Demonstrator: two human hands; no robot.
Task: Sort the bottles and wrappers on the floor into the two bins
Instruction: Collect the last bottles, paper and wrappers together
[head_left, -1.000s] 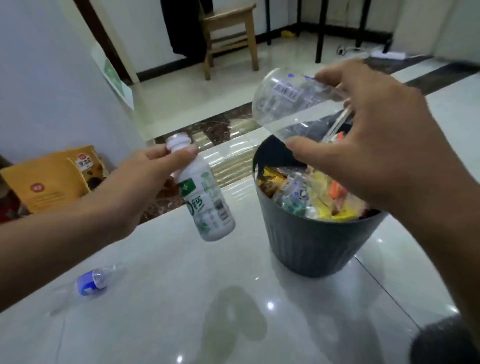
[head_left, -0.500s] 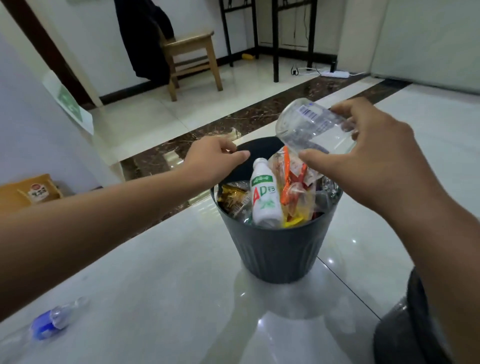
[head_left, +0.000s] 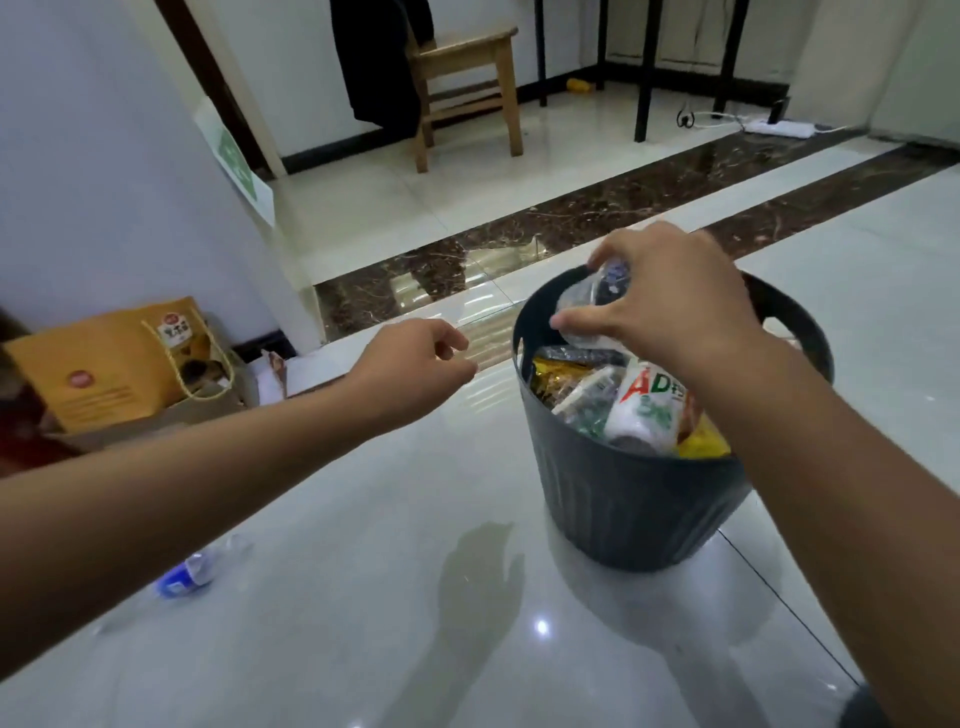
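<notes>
Fingers (head_left: 623, 241) of the right hand (head_left: 675, 306) curl round a clear bottle (head_left: 592, 299), gripping it from above just over the bin's mouth. The left hand (head_left: 415, 364) hangs beside the bin, fingers loosely curled, holding nothing.

Nearest, on the floor (head_left: 363, 623) at lower left, lies a blue-label bottle (head_left: 184, 574), well apart from the bin (head_left: 623, 509) and not yet picked up. A dark edge shows at the bottom right corner; whether it is the second bin I cannot tell.

Farther on, the bin is close to full: a white bottle (head_left: 649, 410) and wrappers (head_left: 558, 382) are heaped together up to its rim. Judging by that, most of the litter is off the floor, though bottles and wrappers look mixed in one bin rather than sorted. What is left, it seems: drop the clear bottle and fetch the blue-label bottle.

Beyond, a yellow bag (head_left: 104, 364) sits by the wall and a chair (head_left: 467, 78) stands farther back.
</notes>
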